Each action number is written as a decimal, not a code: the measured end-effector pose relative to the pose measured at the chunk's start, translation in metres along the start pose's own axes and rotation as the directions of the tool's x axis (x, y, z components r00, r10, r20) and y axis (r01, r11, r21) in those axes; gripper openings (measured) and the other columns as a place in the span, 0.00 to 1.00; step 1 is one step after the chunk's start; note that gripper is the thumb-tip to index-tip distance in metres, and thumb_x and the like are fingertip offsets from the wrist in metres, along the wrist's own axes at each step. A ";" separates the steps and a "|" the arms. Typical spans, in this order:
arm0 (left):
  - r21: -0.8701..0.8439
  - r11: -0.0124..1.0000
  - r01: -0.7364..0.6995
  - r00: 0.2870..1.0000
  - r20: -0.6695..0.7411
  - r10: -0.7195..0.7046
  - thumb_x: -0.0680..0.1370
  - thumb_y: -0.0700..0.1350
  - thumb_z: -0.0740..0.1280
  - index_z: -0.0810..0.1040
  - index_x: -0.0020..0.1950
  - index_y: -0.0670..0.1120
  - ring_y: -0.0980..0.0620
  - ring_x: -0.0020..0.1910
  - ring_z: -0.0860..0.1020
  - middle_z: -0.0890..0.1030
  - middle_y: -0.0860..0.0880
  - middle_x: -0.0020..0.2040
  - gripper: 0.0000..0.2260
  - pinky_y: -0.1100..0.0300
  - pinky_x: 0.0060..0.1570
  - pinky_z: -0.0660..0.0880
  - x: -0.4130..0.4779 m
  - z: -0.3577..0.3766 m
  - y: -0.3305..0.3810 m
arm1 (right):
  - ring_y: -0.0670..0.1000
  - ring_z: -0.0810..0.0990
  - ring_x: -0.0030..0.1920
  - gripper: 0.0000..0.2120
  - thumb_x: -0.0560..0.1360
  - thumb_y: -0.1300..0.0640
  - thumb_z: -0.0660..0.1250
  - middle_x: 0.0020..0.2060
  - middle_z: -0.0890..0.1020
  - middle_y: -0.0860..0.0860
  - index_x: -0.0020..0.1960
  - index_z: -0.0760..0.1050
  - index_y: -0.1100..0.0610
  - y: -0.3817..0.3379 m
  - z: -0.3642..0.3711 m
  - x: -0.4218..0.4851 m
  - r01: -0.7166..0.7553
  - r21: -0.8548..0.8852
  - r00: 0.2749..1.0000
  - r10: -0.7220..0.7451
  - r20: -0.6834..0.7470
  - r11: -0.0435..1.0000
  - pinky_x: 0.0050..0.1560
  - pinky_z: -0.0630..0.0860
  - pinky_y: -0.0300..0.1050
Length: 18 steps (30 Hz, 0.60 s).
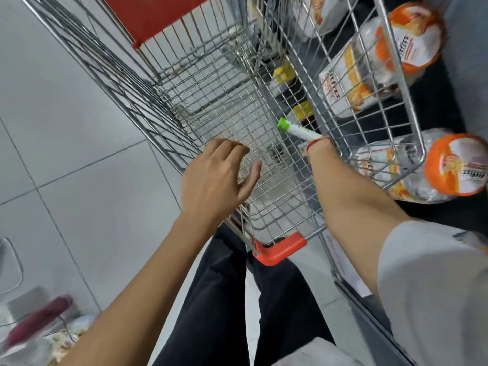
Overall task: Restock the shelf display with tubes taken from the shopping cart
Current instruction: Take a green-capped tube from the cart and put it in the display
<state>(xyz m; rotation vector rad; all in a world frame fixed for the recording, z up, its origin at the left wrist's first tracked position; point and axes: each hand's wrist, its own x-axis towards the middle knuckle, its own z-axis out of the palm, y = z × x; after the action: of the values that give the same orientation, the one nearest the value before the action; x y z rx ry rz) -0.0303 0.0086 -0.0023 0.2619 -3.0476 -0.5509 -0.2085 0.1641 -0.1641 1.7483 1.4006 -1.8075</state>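
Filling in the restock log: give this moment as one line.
right hand: reaching into cart, at green-capped tube, grip hidden | left hand: open, empty, over cart | shelf: not visible

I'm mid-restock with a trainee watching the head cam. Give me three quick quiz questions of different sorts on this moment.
1. True or false: the left hand is gripping a tube.
2. Multiple choice: the cap on the tube is A) red, B) green, C) blue.
3. Fill in: the right forearm reaches down into the wire ____.

Key:
1. False; the left hand hovers open over the cart, holding nothing.
2. B.
3. Cart. The right hand itself is mostly hidden at the end of the tube, so the grip cannot be confirmed.
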 end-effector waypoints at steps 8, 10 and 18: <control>0.018 1.000 0.012 1.000 -0.005 -0.012 0.77 0.54 0.63 0.80 0.49 0.44 0.48 0.49 0.78 0.83 0.47 0.44 0.14 0.57 0.32 0.73 -0.001 0.000 0.001 | 0.60 0.75 0.56 0.10 0.76 0.55 0.63 0.55 0.75 0.60 0.50 0.70 0.61 -0.005 -0.005 -0.016 0.066 -0.033 0.993 -0.069 -0.092 0.997 0.61 0.73 0.58; 0.018 1.000 0.013 1.000 0.000 -0.013 0.77 0.54 0.63 0.80 0.49 0.44 0.47 0.49 0.78 0.84 0.46 0.44 0.15 0.57 0.33 0.74 -0.001 0.000 0.001 | 0.58 0.76 0.44 0.14 0.72 0.51 0.67 0.39 0.75 0.56 0.39 0.68 0.61 -0.008 -0.007 -0.022 0.121 -0.176 0.984 -0.142 -0.111 0.977 0.50 0.77 0.53; 0.027 1.000 0.012 1.000 -0.009 -0.012 0.78 0.54 0.61 0.80 0.48 0.45 0.47 0.48 0.78 0.84 0.47 0.44 0.15 0.57 0.32 0.73 -0.002 0.004 -0.001 | 0.50 0.81 0.33 0.21 0.72 0.48 0.68 0.46 0.84 0.55 0.55 0.77 0.63 -0.016 -0.027 -0.037 0.302 -0.619 0.937 -0.344 0.053 0.725 0.21 0.73 0.34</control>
<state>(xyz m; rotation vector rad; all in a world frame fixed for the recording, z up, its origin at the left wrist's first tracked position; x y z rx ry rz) -0.0289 0.0098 -0.0065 0.2830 -3.0487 -0.5082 -0.1947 0.1770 -0.1196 1.2681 2.1319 -1.1867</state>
